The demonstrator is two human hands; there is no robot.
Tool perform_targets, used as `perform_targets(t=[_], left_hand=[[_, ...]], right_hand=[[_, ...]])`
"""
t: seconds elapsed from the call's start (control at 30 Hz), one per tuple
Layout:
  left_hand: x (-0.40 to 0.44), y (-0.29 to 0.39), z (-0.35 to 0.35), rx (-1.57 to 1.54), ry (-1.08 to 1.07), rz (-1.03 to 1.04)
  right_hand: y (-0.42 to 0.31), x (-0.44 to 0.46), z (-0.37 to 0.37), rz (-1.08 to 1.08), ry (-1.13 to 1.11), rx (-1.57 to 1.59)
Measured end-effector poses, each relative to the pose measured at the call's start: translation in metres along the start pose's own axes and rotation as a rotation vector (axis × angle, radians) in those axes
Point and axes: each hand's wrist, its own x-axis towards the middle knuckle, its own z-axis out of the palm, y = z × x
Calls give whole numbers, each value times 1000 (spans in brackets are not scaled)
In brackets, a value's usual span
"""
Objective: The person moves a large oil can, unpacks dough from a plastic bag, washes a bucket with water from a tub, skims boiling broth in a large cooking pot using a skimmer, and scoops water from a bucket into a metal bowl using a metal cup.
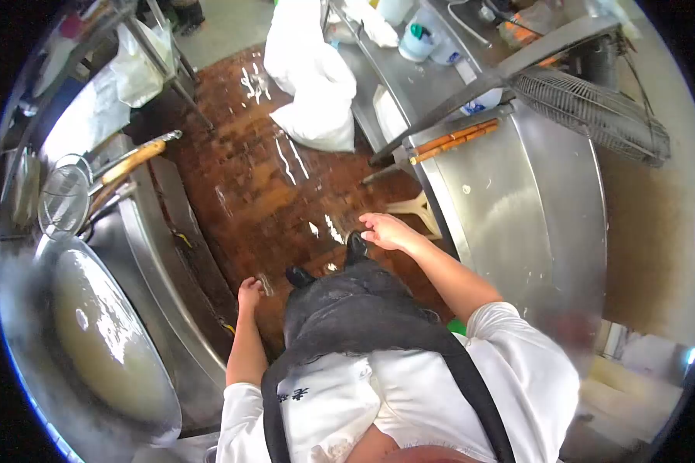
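My left hand [250, 294] hangs beside my dark apron [347, 312], its fingers loosely bent and nothing visible in them. It is nearest to the steel edge of the stove counter [179, 297], without touching it. In front of me to the right, my right hand [388, 231] is held over the floor, fingers apart and holding nothing. Close to it are a pale plastic stool [418, 213], partly hidden, and the steel worktable [490, 224]. Left of me a large wok [168, 386] holds steaming cloudy liquid.
A wire strainer [63, 199] and wooden-handled tools [135, 160] lie beyond the wok. White sacks [316, 100] stand on the wet brown tiled floor [232, 166]. Brown wooden sticks [455, 140] lie across the worktable's far end, near a fan [587, 108]. Shelving [448, 65] holds plastic containers.
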Motion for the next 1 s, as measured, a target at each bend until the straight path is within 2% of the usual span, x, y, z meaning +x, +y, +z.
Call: perform_targets(t=[0.1, 0.23, 0.37, 0.47, 0.53, 0.7, 0.83, 0.9, 0.97, 1.0], left_hand=[[14, 29, -21, -192, -7, 106], [18, 40, -36, -342, -33, 198], [-14, 37, -45, -334, -20, 168], [-37, 36, -44, -466, -45, 122], [-54, 39, -41, -482, 24, 98], [-87, 45, -31, -623, 254, 38], [-131, 107, -18, -783, 536, -27], [-138, 113, 2, -745, 657, 20], [-156, 128, 15, -714, 707, -40], [-159, 129, 27, -719, 764, -25]], right_hand=[[-31, 9, -7, -11, 40, -25], [-73, 21, -23, -76, -85, -69], [-90, 48, -39, -140, -134, -133], [-89, 84, -50, -204, -179, -178], [-96, 112, -62, -202, -248, -210], [-114, 207, -80, -492, -362, -333], [-143, 274, -98, -688, -495, -423], [-170, 296, -109, -690, -606, -466], [-174, 330, -101, -821, -602, -495], [-185, 339, -102, -819, -643, -537]])
